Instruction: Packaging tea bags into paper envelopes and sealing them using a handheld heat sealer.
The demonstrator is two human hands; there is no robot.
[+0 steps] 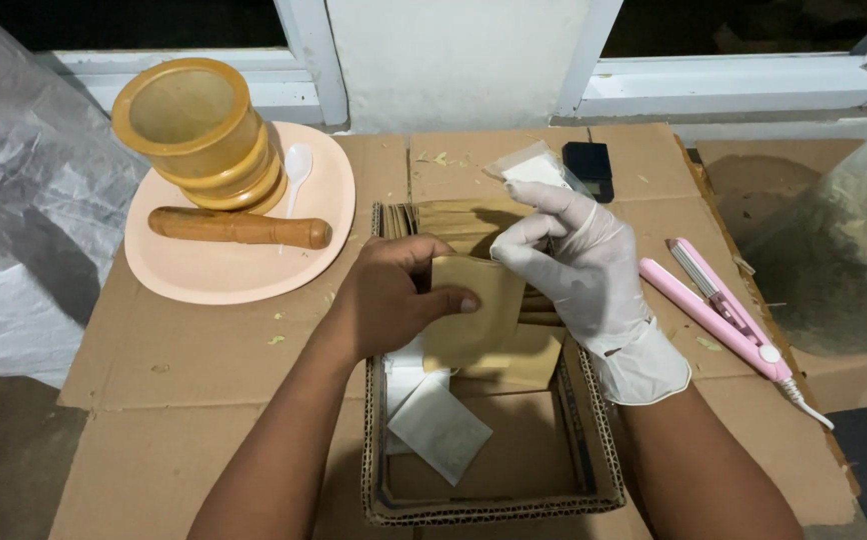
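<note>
Left hand [389, 300] fingers pinch brown pouch [469, 315]; gloved right hand [579, 265] fingers curled beside.

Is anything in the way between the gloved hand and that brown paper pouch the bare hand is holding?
Nothing visible. The left hand grips the brown pouch over the cardboard box, thumb across its front. The gloved right hand is right beside the pouch's upper edge, fingers bent toward it, with no object between them.

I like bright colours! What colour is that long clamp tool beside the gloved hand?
The long plastic clamp tool is pink with a white cord, seen in the head view.
</note>
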